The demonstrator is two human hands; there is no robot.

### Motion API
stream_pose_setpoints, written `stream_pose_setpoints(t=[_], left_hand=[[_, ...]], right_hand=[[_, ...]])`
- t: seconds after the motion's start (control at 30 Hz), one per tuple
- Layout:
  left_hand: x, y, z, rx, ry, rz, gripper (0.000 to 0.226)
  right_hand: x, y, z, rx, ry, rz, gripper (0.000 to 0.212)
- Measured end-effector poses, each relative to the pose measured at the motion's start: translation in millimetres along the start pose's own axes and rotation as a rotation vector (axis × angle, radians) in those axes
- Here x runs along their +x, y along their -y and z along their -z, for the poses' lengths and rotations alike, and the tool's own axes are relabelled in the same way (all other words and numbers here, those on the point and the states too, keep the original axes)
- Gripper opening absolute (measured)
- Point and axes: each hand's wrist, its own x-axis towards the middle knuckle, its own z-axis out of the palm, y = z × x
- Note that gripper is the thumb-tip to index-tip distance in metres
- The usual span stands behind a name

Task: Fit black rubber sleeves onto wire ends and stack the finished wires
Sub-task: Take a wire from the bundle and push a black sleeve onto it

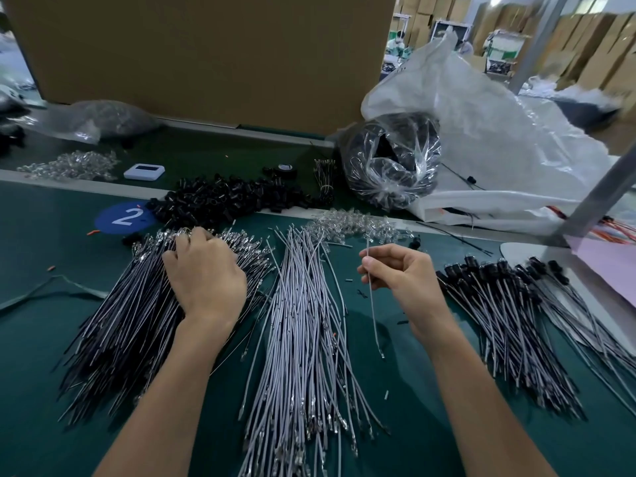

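Head view: both forearms reach in over a green worktop [41, 339]; three wire heaps fan out across it.
Right hand [402, 273]: fingers [380, 252] and thumb pinch a single grey wire [372, 304] close to its far tip. The rest hangs toward the near side, with a metal terminal at the low end.
Left hand [206, 273]: palm down on the far ends of the dark wire bundle [120, 321], fingers curled in among the terminals. Cannot tell whether they grip a wire.
Black rubber sleeves [223, 201]: loose heap on the far side, just beyond the left hand, untouched.
Grey wire pile [303, 321]: centre, between the hands, no sleeves on it.
Finished wires [516, 304]: right-hand stack, black sleeves at the far ends, apart from the right hand.
Step, as judged: picking out wires, with sleeving yet to come.
Doing it well: take one wire only from the bundle. Keep the pinch near the tip so the wire does not buckle. Feed the sleeve straight on and seat it fully, then lay the wire on the right stack with sleeved ends all facing far.
Risk: tangled terminals may drag neighbouring wires out.
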Motion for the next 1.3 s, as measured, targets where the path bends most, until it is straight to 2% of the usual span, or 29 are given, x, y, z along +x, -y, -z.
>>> stream_pose_setpoints(t=[0.1,0.17,0.23,0.27,0.37,0.43,0.53,0.67,0.87,0.93,1.0,1.07,1.13,1.3], left_hand=[[0.1,-0.5,4.0,-0.152,-0.006,-0.074,0.014],[-0.1,-1.8,11.0,-0.294,0.19,-0.097,0.01],[-2.1,-4.4,16.4,-0.219,0.407,-0.122,0.014],[-3.4,-5.6,16.2,-0.133,0.448,-0.147,0.016],[-9.0,-12.0,17.3,0.003,0.408,-0.204,0.013],[-11.2,-14.7,17.1,-0.016,0.397,-0.217,0.004],[-12.8,-15.5,16.1,-0.024,0.401,-0.211,0.01],[-12.7,-15.6,16.5,-0.062,0.391,-0.198,0.003],[-11.5,-6.8,33.5,-0.106,0.317,-0.128,0.007],[-12.4,-1.7,39.0,-0.214,0.221,-0.103,0.007],[-24.0,-8.0,44.5,-0.471,0.139,-0.104,0.014],[-42.9,-26.1,45.5,-0.772,0.242,-0.092,0.02],[-59.4,-45.0,38.5,-0.966,0.36,-0.06,0.017],[-74.4,-63.7,19.3,-1.079,0.289,-0.007,0.011]], right_hand=[[0.5,-0.1,-0.3,-0.008,0.001,-0.001,0.01],[0.2,-0.2,-0.8,-0.014,0.001,0.0,0.01],[0.0,-0.4,-1.4,-0.025,-0.003,0.002,0.01],[-0.1,-0.4,-1.6,-0.028,-0.003,0.003,0.01],[-0.4,-0.6,-2.3,-0.034,0.002,0.005,0.01],[-1.0,-0.6,-2.5,-0.043,0.005,0.005,0.01],[-1.3,-0.4,-2.4,-0.047,0.005,0.002,0.009],[-1.6,0.3,-2.4,-0.048,0.007,0.001,0.009],[-3.2,2.1,-2.6,-0.043,0.016,-0.006,0.008],[-4.9,3.5,-5.0,-0.018,0.037,0.005,0.007],[-8.0,5.3,-10.9,0.043,0.066,0.031,0.005],[-11.3,7.1,-17.7,0.147,0.088,0.058,0.006],[-13.6,7.8,-22.1,0.233,0.096,0.056,0.015],[-14.6,7.2,-24.1,0.332,0.126,0.01,0.014]])
